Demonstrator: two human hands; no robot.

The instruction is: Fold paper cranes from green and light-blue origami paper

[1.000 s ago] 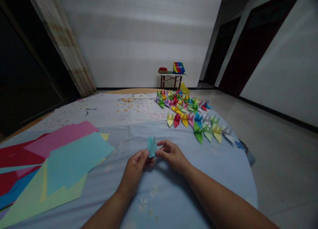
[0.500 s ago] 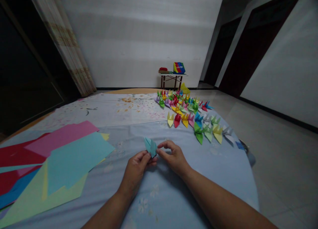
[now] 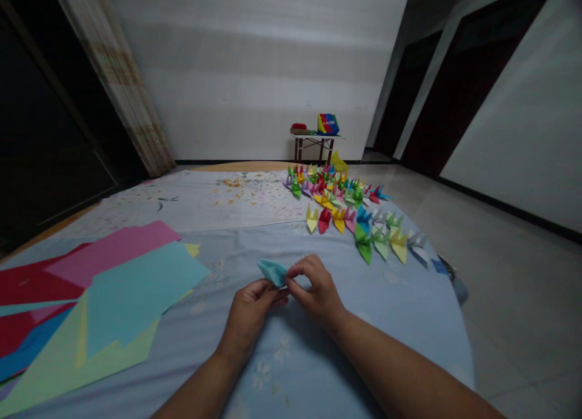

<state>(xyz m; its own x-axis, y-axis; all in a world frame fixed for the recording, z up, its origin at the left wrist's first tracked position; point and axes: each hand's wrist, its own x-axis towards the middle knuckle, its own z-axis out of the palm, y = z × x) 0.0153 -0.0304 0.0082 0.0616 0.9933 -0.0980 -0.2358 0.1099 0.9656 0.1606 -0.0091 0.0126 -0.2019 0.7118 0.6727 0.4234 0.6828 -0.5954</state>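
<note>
A small folded piece of light blue paper (image 3: 273, 271) is held just above the tablecloth in front of me. My left hand (image 3: 254, 301) pinches its lower part between thumb and fingers. From the other side, my right hand (image 3: 314, 288) grips its right edge with thumb and forefinger. The finer folds are too small to make out, and my fingers hide the bottom of the piece. Beyond my right hand, several folded paper cranes (image 3: 339, 219) in many colours stand in rows on the table.
Sheets of coloured paper, with a light blue sheet (image 3: 140, 291) on top, lie overlapping at the left. A blue flowered tablecloth (image 3: 282, 358) covers the near part of the round table. A small side table (image 3: 317, 137) stands by the far wall, bearing a colourful box (image 3: 328, 124).
The folded paper has tipped over to the left and sits lower. My right thumb and forefinger have closed in on its right edge, while my left hand has barely moved.
</note>
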